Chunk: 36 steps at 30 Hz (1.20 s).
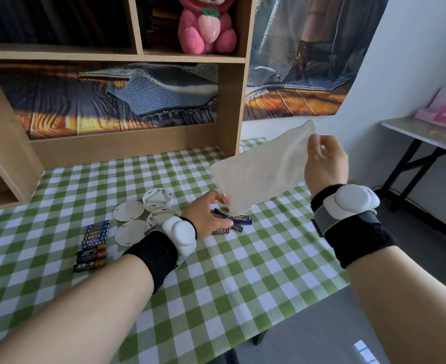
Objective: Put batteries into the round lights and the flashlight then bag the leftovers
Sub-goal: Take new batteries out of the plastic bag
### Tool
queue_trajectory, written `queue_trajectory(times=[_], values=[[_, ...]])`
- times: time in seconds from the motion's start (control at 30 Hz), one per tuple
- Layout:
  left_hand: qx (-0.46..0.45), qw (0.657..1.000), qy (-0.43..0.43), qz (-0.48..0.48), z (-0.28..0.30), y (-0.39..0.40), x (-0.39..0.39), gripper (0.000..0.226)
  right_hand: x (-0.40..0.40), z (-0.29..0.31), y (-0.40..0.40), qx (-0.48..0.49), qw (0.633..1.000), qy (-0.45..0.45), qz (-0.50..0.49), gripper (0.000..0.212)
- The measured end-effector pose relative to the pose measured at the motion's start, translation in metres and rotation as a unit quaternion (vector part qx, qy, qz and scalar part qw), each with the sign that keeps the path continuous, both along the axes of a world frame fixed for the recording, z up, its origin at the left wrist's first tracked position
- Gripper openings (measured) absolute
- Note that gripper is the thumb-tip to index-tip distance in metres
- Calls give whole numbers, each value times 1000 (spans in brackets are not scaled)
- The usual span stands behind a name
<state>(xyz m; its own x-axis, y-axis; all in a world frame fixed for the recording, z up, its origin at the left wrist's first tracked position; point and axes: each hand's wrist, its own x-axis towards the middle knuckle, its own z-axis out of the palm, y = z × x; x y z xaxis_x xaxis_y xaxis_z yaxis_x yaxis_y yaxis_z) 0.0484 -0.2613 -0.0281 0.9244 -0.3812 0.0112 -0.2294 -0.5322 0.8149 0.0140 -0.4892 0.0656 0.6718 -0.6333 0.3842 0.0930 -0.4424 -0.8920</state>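
Both hands hold a clear plastic bag (pixel 262 169) in the air above the table (pixel 216 285), which is covered in a green-and-white checked cloth. The right hand (pixel 325 161), raised higher, pinches the bag's upper corner between thumb and fingers; the left hand (pixel 207 214), lower and nearer the tabletop, pinches the bag's bottom corner, so the bag hangs stretched at a slant between them. Right under the left hand's fingers lies a loose heap of blue batteries (pixel 233 223), partly hidden by the hand and by the bag's lower tip. To the left of that hand sit the round lights (pixel 157 199): one lies open side up with its battery bay showing, another is half hidden behind the left wrist, and two flat white covers (pixel 128 210) lie beside them, touching or nearly so. Further left, a tidy row of batteries (pixel 94 245) lies side by side on the cloth, blue ones at the far end and black ones with copper tips at the near end. Each wrist wears a black band with a white device (pixel 350 202) on it. Behind the table stands a wooden shelf (pixel 138 151), with a pink plush toy (pixel 207 24) in an upper compartment. I see no flashlight here.
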Motion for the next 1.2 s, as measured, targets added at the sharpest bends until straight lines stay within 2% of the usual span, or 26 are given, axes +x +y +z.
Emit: queue_trajectory(times=[0.1,0.23,0.3,0.4,0.5,0.77,0.87,0.93,1.07,1.2], values=[[-95,995,21,22,16,6,6,44,0,-3,2,14,1000,2,0,29],[-209,971,9,117,40,20,12,9,3,-11,14,36,998,38,28,30],[-223,960,-10,167,50,31,13,8,3,-19,23,31,996,66,60,31],[-207,952,-46,220,61,55,15,8,-2,-29,40,20,989,93,114,15],[-204,944,-55,253,65,75,13,16,-5,-38,54,1,983,112,148,10],[-194,941,-59,272,72,122,-13,37,-14,-48,85,41,967,161,192,31],[-166,947,-76,265,75,146,-20,35,-18,-47,102,117,954,160,227,37],[-136,953,-77,261,77,161,-23,35,-20,-45,111,151,948,140,242,29],[-116,958,-58,256,80,200,-34,37,-19,-42,140,66,955,126,261,11],[-60,959,-60,272,83,240,-47,41,-21,-33,175,113,925,138,336,13]])
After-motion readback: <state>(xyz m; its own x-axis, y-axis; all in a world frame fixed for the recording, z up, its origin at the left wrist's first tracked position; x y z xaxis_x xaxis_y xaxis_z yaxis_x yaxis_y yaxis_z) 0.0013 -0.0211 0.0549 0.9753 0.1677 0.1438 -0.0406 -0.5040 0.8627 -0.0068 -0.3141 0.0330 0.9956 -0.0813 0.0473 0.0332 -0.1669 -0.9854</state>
